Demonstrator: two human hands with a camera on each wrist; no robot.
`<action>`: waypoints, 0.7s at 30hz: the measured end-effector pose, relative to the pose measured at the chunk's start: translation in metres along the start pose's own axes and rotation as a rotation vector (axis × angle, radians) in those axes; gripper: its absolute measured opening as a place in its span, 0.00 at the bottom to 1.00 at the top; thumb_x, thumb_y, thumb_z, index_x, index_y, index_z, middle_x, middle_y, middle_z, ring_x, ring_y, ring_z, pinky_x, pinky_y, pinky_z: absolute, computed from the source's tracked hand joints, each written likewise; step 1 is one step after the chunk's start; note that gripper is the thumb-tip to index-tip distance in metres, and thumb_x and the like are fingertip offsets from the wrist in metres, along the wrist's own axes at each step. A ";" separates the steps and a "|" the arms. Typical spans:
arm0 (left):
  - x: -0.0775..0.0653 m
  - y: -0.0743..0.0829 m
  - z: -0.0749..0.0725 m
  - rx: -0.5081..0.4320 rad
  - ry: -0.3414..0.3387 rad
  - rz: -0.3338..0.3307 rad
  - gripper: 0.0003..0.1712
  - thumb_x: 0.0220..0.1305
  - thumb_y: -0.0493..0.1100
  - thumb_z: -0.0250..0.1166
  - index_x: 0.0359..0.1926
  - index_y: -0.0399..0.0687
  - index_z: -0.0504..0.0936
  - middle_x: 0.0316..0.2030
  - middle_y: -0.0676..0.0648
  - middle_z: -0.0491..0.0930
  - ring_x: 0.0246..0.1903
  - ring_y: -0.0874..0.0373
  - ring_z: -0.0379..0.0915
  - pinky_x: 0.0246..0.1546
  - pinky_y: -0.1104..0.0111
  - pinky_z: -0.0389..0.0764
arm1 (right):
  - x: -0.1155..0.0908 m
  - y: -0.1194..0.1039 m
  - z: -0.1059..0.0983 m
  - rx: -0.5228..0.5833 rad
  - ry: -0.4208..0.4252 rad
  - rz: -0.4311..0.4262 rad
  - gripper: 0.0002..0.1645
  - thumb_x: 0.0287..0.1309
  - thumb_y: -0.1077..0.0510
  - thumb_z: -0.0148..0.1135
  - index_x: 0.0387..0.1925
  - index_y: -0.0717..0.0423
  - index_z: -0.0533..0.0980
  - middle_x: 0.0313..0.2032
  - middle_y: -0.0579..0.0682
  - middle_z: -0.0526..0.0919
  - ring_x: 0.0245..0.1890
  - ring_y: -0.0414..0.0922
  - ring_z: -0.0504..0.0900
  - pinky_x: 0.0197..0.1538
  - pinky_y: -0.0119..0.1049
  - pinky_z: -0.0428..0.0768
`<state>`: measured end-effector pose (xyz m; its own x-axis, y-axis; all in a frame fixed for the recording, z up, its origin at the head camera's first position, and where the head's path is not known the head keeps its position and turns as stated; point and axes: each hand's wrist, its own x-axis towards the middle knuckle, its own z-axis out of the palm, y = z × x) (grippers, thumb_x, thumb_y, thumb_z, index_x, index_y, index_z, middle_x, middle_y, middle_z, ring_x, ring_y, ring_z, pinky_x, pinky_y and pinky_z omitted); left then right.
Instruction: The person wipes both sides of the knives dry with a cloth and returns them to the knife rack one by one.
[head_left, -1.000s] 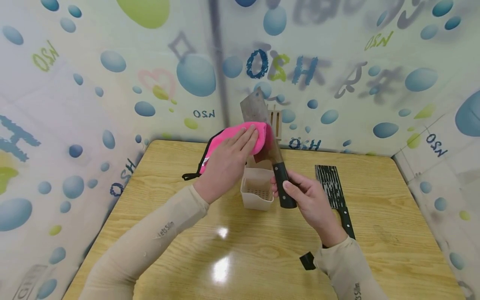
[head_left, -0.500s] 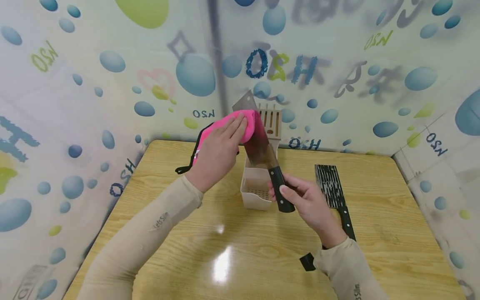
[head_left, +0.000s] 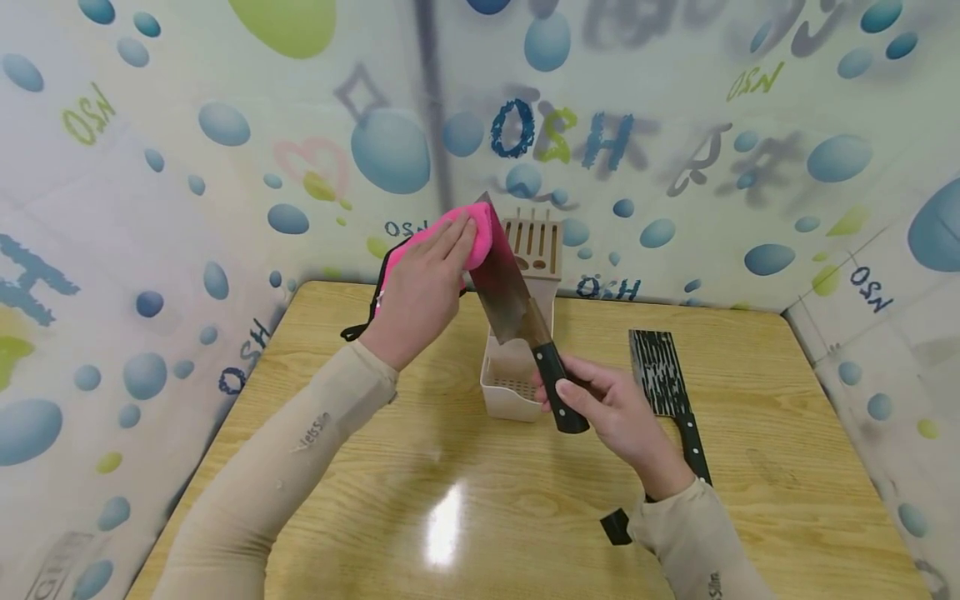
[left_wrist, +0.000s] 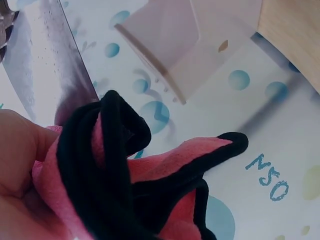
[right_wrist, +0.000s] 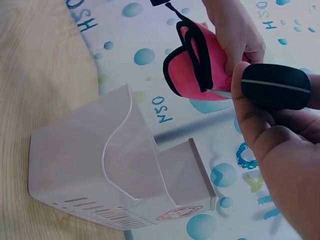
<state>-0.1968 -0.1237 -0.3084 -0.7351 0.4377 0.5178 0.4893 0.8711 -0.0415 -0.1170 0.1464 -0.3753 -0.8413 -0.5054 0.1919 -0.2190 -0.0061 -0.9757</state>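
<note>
In the head view my right hand (head_left: 611, 408) grips the black riveted handle (head_left: 558, 387) of a cleaver (head_left: 506, 287). Its wide steel blade tilts up and to the left, in front of the back wall. A folded pink cloth with black edging (head_left: 480, 237) lies over the far end of the blade, and my left hand (head_left: 420, 287) pinches it there. Seen from the left wrist, the cloth (left_wrist: 165, 157) bunches beside the thumb, with the blade (left_wrist: 42, 55) running under it. The right wrist view shows the handle's butt (right_wrist: 275, 86) within the curled fingers.
Behind the cleaver stands a beige knife holder (head_left: 513, 404) with a slotted top (head_left: 543, 242). A second cleaver with a black-and-white patterned blade (head_left: 660, 371) lies at the right, near my right forearm. Patterned walls surround the wooden table (head_left: 360, 500) at the back and sides.
My left hand and the cloth have slid up and left along the blade toward its tip. The cleaver has tilted further left, its handle lowering slightly, uncovering more of the holder's top.
</note>
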 end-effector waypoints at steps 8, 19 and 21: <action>0.000 0.001 0.000 -0.004 -0.005 -0.005 0.34 0.67 0.30 0.63 0.74 0.34 0.69 0.73 0.37 0.69 0.72 0.44 0.66 0.71 0.56 0.71 | 0.000 0.002 -0.001 -0.010 -0.003 0.004 0.20 0.78 0.65 0.50 0.64 0.72 0.73 0.46 0.53 0.88 0.42 0.46 0.88 0.52 0.38 0.87; -0.004 0.015 0.008 0.008 -0.007 0.060 0.34 0.68 0.29 0.63 0.74 0.34 0.69 0.73 0.37 0.69 0.72 0.45 0.66 0.73 0.57 0.68 | 0.001 0.001 -0.001 0.003 0.030 -0.010 0.21 0.79 0.64 0.48 0.65 0.72 0.73 0.44 0.62 0.86 0.42 0.53 0.87 0.51 0.37 0.87; -0.005 0.018 0.009 0.012 -0.011 0.068 0.35 0.67 0.30 0.65 0.74 0.35 0.69 0.73 0.38 0.69 0.72 0.45 0.66 0.73 0.57 0.68 | 0.001 0.001 -0.002 -0.002 0.046 0.003 0.21 0.79 0.64 0.49 0.65 0.72 0.73 0.45 0.66 0.85 0.42 0.53 0.87 0.51 0.36 0.87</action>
<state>-0.1885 -0.1086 -0.3198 -0.7057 0.4984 0.5036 0.5329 0.8418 -0.0863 -0.1191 0.1472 -0.3758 -0.8639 -0.4650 0.1934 -0.2171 -0.0025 -0.9761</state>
